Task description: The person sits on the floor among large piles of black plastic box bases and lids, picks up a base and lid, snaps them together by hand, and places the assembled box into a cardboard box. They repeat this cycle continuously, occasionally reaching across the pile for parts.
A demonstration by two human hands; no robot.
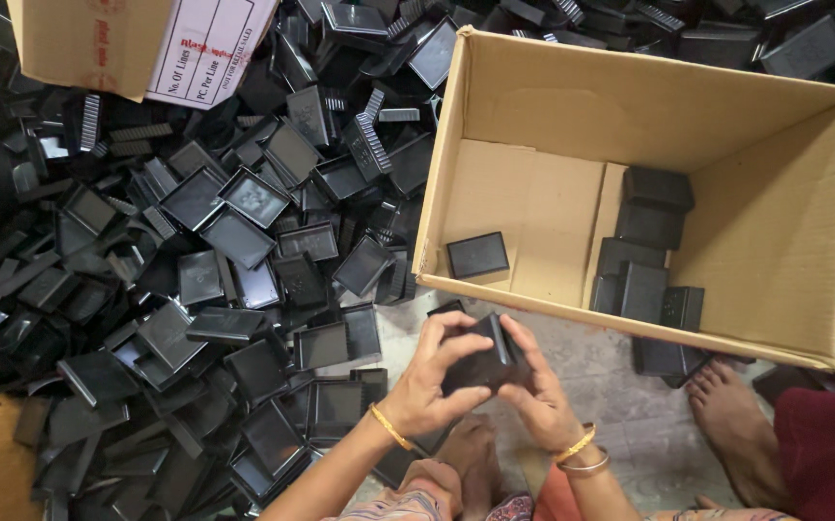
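Left hand (427,381): curled, gripping black box (480,359) from the left.
Right hand (538,391): clasped box's right side.
Carton (775,232): open, just beyond.
Pile (195,280): black parts, left.

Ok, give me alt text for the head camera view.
Two hands, left hand and right hand, hold a small black plastic tray together above the floor. Ahead sits an open cardboard box with a few black trays inside; a big pile of trays lies to the left.

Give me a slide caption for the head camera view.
Both hands clasp a black plastic tray beside an open cardboard box.
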